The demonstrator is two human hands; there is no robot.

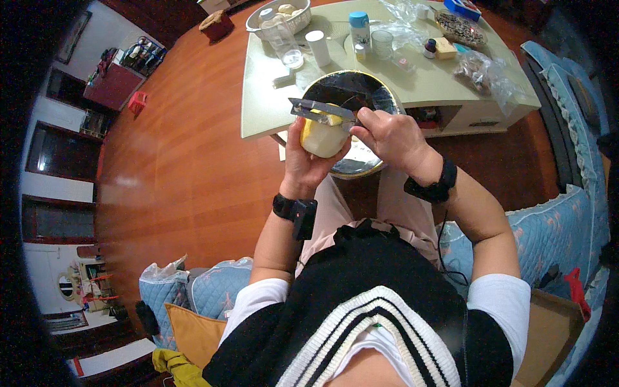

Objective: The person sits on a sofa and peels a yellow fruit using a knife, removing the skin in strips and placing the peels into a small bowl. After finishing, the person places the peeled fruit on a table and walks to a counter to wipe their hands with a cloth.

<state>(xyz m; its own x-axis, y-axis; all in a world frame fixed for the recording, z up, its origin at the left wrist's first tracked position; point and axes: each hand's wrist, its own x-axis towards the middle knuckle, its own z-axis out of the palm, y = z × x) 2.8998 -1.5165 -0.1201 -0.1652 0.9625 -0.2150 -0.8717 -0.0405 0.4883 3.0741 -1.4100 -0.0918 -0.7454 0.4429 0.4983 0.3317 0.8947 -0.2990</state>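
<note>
My left hand cups a partly peeled, yellow-skinned fruit from below and from its left side. Pale flesh shows on the side nearest me, while yellow peel is left along the left edge and top. My right hand grips the handle end of a dark-bladed knife or peeler. Its blade lies across the top of the fruit, pointing left, with a yellow piece of peel against it. Below both hands, in front of my knees, stands a round bin with a yellow rim and a dark inside.
Beyond the bin is a pale green table. It bears a white basket, a clear plastic bottle, a white cup, a blue-capped bottle, a glass and plastic bags. A blue quilted sofa surrounds me.
</note>
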